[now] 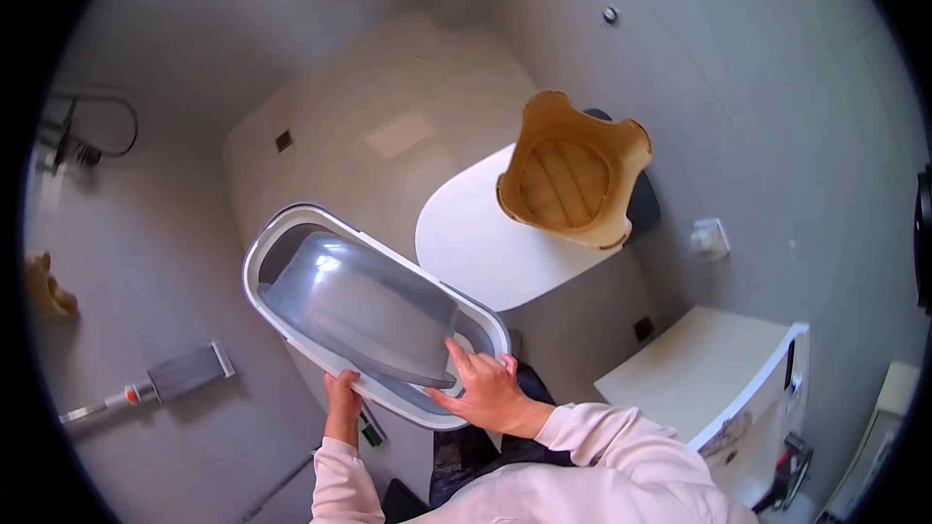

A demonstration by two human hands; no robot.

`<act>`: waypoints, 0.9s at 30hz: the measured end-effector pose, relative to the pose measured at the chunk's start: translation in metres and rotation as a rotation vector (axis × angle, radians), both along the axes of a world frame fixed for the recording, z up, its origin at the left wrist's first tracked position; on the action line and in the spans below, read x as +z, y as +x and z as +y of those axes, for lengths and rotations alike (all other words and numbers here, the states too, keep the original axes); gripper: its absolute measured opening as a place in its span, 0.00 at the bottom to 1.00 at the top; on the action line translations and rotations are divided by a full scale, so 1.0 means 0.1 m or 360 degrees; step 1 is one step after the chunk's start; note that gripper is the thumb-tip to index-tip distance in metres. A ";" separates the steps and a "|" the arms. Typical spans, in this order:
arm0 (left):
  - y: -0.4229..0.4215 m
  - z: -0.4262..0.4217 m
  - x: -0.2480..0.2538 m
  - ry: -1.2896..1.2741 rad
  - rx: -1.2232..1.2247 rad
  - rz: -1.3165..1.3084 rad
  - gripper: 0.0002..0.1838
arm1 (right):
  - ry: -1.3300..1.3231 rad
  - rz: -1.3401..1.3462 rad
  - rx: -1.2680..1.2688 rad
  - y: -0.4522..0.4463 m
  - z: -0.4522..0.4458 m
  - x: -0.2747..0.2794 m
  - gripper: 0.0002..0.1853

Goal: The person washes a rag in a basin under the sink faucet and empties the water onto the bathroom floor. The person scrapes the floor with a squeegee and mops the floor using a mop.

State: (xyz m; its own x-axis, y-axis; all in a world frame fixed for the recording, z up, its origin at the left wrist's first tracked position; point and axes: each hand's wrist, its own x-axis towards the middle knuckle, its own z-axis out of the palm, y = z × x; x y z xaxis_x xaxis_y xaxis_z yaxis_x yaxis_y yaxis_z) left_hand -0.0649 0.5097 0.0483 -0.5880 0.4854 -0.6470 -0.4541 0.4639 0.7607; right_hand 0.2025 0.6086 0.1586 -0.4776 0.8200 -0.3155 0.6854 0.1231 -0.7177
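An oblong white bucket with a grey trim (275, 322) is held up at a slant in front of my body. Inside it lies a smooth grey plastic tub (364, 306), see-through in look, with light shining off it. My left hand (342, 406) grips the bucket's near long side, thumb on the rim and the other fingers mostly hidden. At the bucket's right end is my right hand (490, 393). Its index finger and thumb spread over the end of the grey tub, while other fingers curl at the bucket rim.
Beyond the bucket, a toilet with a white lid (456, 233) carries an upturned tan stool (573, 175). A white cabinet (670, 369) stands at the right. On the left are a grey flat-headed tool (189, 372) and a shower hose (136, 126). A floor drain (283, 141) lies farther off.
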 end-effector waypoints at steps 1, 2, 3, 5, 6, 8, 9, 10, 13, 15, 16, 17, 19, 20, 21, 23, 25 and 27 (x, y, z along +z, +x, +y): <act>-0.06 0.05 0.03 0.0037 -0.0015 -0.0008 0.19 | 0.0028 0.0063 -0.0042 -0.01 0.01 0.04 0.35; -0.10 0.12 0.05 0.0017 -0.0085 -0.0023 0.19 | 0.0064 0.0119 -0.0089 -0.01 0.01 0.06 0.36; -0.08 0.24 0.13 0.0090 -0.0116 -0.0044 0.18 | 0.0027 0.0175 -0.0197 -0.01 0.00 0.07 0.32; -0.46 0.19 -0.20 0.0114 -0.0301 -0.0160 0.15 | 0.0094 0.0133 -0.0393 -0.02 -0.08 -0.08 0.30; -0.50 0.29 -0.32 0.0119 -0.0342 -0.0158 0.15 | 0.0167 0.0107 -0.0540 -0.04 -0.10 -0.15 0.28; -0.50 0.49 -0.44 -0.0049 0.0068 -0.0206 0.14 | 0.0181 0.0016 -0.0714 -0.02 -0.15 -0.21 0.24; -0.54 0.61 -0.46 -0.0167 -0.0288 -0.0184 0.14 | 0.0177 0.0051 -0.0907 0.00 -0.20 -0.26 0.23; -0.54 0.74 -0.53 -0.0184 -0.0319 -0.0192 0.14 | 0.0173 0.0079 -0.1099 -0.01 -0.25 -0.32 0.21; -0.21 1.17 -0.59 0.0118 -0.0505 -0.0281 0.13 | 0.0420 0.0003 -0.1382 -0.01 -0.50 -0.48 0.18; -0.08 1.31 -0.68 0.0113 -0.0715 -0.0307 0.14 | 0.0389 -0.0041 -0.1520 -0.06 -0.71 -0.56 0.18; 0.00 1.39 -0.76 0.0123 -0.0689 -0.0344 0.14 | 0.0394 -0.0107 -0.1568 -0.08 -0.81 -0.58 0.18; 0.08 1.44 -0.82 0.0148 -0.0724 -0.0395 0.14 | 0.0390 -0.0121 -0.1616 -0.10 -0.90 -0.61 0.18; 0.26 1.52 -0.94 0.0144 -0.0816 -0.0460 0.14 | 0.0364 -0.0104 -0.1777 -0.14 -1.11 -0.67 0.18; 0.33 1.53 -1.05 0.0158 -0.0833 -0.0509 0.15 | 0.0351 -0.0124 -0.1833 -0.15 -1.21 -0.67 0.18; 0.39 1.54 -1.14 0.0174 -0.0852 -0.0560 0.16 | 0.0347 -0.0129 -0.1889 -0.17 -1.28 -0.67 0.18; 0.67 1.49 -1.13 0.0188 -0.0867 -0.0624 0.17 | 0.0369 -0.0191 -0.1969 -0.15 -1.44 -0.70 0.17; 0.83 1.42 -1.20 0.0243 -0.0820 -0.0737 0.17 | 0.0320 -0.0267 -0.2048 -0.14 -1.62 -0.72 0.17; 0.81 1.39 -1.31 0.0000 -0.0895 -0.0560 0.17 | 0.0150 -0.0348 -0.2120 -0.13 -1.81 -0.69 0.17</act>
